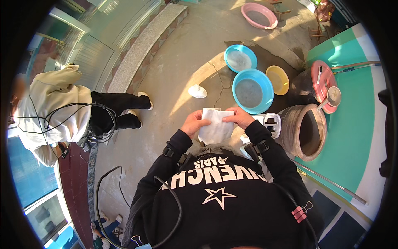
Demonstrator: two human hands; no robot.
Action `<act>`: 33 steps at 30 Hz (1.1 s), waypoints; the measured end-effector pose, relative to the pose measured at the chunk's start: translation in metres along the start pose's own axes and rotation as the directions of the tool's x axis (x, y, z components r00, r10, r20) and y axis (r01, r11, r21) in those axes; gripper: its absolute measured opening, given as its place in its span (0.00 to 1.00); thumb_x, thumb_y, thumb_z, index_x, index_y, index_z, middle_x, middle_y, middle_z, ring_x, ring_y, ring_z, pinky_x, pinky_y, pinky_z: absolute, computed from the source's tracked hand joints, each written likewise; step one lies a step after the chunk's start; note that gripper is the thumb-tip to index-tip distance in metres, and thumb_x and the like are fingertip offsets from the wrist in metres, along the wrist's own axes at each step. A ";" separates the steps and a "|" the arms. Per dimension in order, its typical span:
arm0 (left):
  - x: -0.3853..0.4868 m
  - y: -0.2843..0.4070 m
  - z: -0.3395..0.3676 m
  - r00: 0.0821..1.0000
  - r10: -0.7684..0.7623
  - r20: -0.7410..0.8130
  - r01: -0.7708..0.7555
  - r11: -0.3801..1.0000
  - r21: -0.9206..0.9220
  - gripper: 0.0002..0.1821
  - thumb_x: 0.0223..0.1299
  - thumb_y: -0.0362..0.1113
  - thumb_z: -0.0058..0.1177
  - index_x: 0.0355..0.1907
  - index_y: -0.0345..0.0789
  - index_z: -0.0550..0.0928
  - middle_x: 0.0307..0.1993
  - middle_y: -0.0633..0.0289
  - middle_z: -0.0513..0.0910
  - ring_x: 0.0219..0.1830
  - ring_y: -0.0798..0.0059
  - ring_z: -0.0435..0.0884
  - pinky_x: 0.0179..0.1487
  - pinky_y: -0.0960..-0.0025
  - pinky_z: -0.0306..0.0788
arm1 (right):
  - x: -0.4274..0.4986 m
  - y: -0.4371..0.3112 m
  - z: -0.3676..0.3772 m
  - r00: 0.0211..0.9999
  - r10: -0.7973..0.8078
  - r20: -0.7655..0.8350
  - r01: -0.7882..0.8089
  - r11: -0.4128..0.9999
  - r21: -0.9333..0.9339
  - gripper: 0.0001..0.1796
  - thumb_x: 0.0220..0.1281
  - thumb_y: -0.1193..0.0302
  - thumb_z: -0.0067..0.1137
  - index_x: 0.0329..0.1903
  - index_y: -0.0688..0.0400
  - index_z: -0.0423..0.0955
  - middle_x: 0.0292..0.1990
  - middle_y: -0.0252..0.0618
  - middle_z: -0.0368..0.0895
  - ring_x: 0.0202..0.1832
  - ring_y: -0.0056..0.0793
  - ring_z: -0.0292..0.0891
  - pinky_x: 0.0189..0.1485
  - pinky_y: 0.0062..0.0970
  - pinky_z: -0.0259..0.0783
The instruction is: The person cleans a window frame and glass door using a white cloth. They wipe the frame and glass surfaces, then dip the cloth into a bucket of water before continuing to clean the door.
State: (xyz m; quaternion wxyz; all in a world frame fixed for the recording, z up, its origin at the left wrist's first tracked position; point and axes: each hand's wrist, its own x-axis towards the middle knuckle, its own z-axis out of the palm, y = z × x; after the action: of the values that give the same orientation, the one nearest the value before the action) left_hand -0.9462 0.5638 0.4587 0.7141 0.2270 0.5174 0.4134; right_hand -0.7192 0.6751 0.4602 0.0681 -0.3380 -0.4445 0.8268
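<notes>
A folded white cloth [216, 126] hangs between my two hands, in front of my chest. My left hand [193, 124] pinches its left edge, thumb on top. On the opposite side my right hand [241, 117] grips the upper right corner, the thumb lying across the cloth. Black sleeves with straps cover both wrists. Beyond my hands, a white bundle [197, 91] that looks like cloth lies on the concrete floor.
Blue basins [270, 90], a yellow basin [286, 77] and a pink basin [244, 12] stand ahead. A large clay jar [289, 130] and a lidded jar with a ladle [334, 96] are at right. A person [59, 105] stands at left; another person [107, 232] is lower left.
</notes>
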 end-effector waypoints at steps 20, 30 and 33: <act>0.162 0.030 -0.010 0.924 -0.299 0.237 0.252 0.945 0.209 0.19 0.50 0.22 0.58 0.48 0.29 0.78 0.38 0.63 0.84 0.42 0.79 0.81 0.48 0.74 0.74 | 0.019 0.057 -0.080 0.939 0.139 -0.313 -0.059 0.966 0.252 0.12 0.62 0.65 0.63 0.43 0.59 0.79 0.36 0.28 0.82 0.36 0.15 0.75 0.40 0.18 0.71; 0.141 -0.080 -0.135 0.820 -0.524 -0.229 0.528 0.848 -0.049 0.21 0.50 0.20 0.50 0.50 0.29 0.80 0.44 0.62 0.85 0.45 0.74 0.82 0.54 0.70 0.74 | 0.293 0.228 -0.201 0.919 0.080 -0.386 -0.269 0.843 -0.466 0.10 0.57 0.70 0.60 0.41 0.57 0.82 0.33 0.38 0.84 0.34 0.29 0.79 0.40 0.29 0.74; 0.130 -0.126 -0.169 0.745 -0.562 -0.360 0.515 0.827 -0.225 0.22 0.49 0.19 0.49 0.50 0.29 0.79 0.46 0.61 0.84 0.47 0.73 0.82 0.55 0.68 0.74 | 0.372 0.284 -0.202 0.941 0.133 -0.310 -0.302 0.743 -0.598 0.12 0.57 0.67 0.58 0.43 0.56 0.81 0.35 0.43 0.84 0.39 0.38 0.80 0.44 0.35 0.74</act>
State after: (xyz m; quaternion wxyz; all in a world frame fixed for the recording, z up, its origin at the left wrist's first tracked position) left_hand -1.0420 0.5832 0.2311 0.6890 -0.0644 0.6751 0.2556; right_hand -0.8247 0.7983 -0.0232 -0.0934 -0.4908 -0.6432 0.5802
